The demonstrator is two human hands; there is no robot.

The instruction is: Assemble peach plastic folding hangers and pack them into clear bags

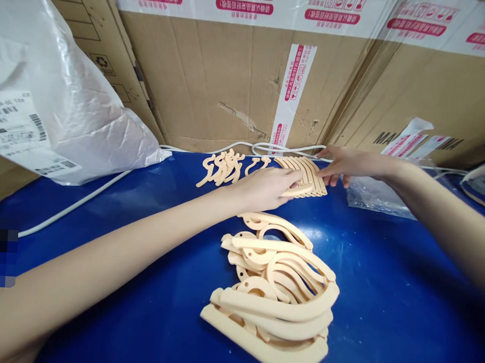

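While the left hand [269, 186] has its grip closed on a beige strip [296, 191] at the near edge of a row of strips [304, 169], the right hand [341, 164] reaches its end, fingers spread and released. "MM" marks the left carton [98, 27]; red Chinese print runs along white tape [296, 80]. A white bag [94, 117] bears barcodes. Hooks [219, 173], a cable [77, 202] and piled hangers [273, 308] lie on the blue counter [391, 300].

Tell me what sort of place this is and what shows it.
Likely a workroom or storeroom: large cardboard boxes stand behind the blue table, a pale bag with printed labels sits at the left, and many matching cream pieces lie in groups.
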